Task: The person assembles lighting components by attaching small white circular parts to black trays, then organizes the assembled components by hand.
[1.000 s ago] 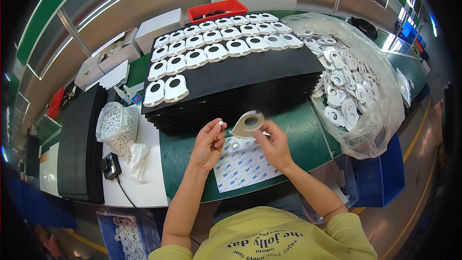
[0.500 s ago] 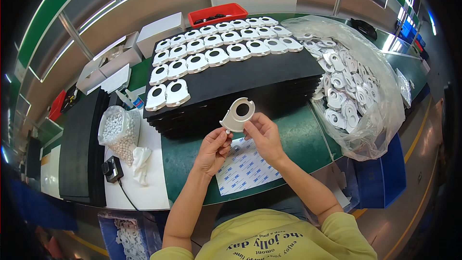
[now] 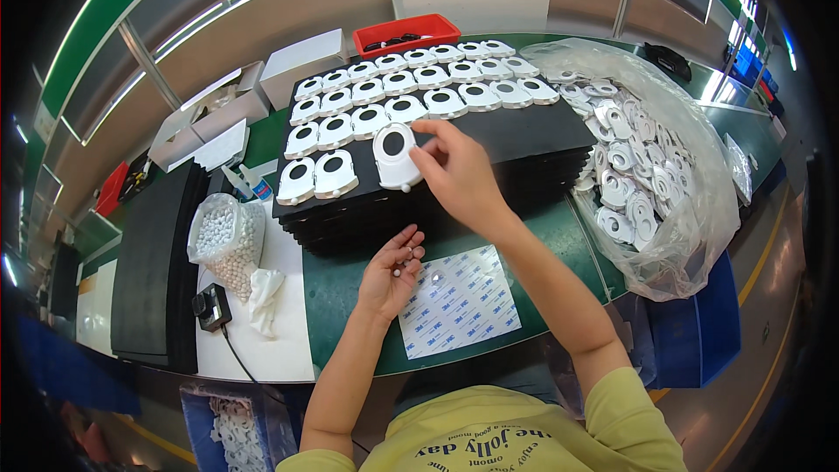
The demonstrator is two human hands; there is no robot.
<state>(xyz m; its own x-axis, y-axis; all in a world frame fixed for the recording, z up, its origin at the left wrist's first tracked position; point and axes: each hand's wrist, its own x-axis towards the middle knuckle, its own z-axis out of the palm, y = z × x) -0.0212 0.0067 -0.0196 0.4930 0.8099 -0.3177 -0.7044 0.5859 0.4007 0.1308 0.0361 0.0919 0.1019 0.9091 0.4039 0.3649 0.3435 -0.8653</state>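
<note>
Centre frame, our right hand's fingers pinched a white plastic plate with a round hole above black stacked sheets; our left hand curled loosely around small white round beads. Apparently we were placing; next called for lowering it squarely.

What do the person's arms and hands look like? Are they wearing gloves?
No gloves: the left hand and right hand are bare. The forearms are bare too, with no watch showing, below short, plain yellow sleeves.
</note>
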